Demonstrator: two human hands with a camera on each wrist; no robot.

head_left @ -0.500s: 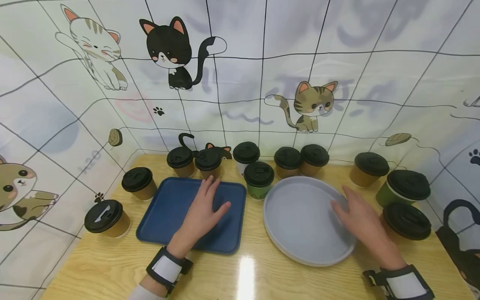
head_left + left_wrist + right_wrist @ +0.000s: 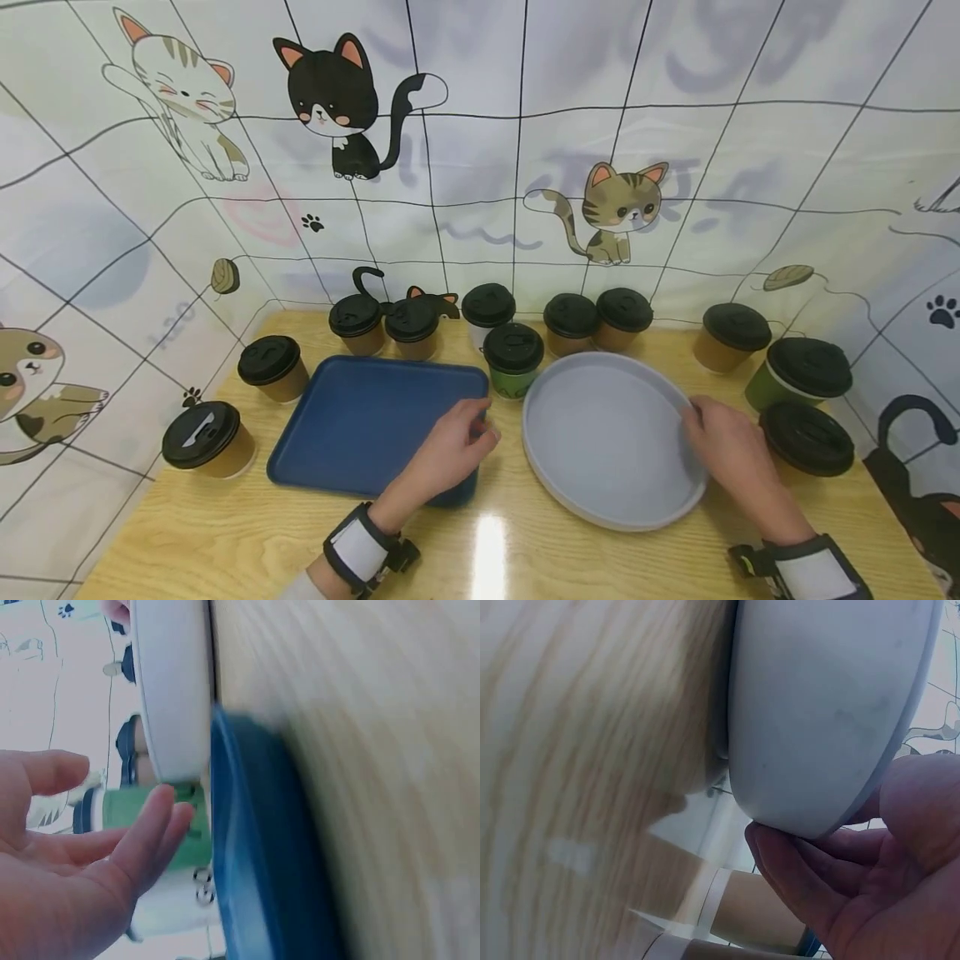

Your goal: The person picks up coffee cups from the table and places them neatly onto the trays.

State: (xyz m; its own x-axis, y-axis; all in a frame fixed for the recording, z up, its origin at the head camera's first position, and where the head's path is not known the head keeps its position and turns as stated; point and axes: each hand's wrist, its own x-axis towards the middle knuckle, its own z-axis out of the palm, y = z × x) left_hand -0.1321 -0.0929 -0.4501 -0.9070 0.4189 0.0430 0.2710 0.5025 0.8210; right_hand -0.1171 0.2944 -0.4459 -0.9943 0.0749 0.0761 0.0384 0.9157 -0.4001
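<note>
Right hand [image 2: 729, 443] now pinches round grey tray [image 2: 611, 442] at its rim; left hand [image 2: 448, 448] has shifted to blue tray's [image 2: 352, 425] right edge, thumb and fingers apart.

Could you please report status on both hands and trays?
Right hand grips round gray tray. Left hand empty, near blue tray. Cups close behind trays.

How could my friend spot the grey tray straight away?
On the wooden table, find the blue rectangular tray. Just to the right of it, as the person sees it, is the grey tray. It is pale and round, with a low raised rim, unlike its straight-sided blue neighbour.
</note>
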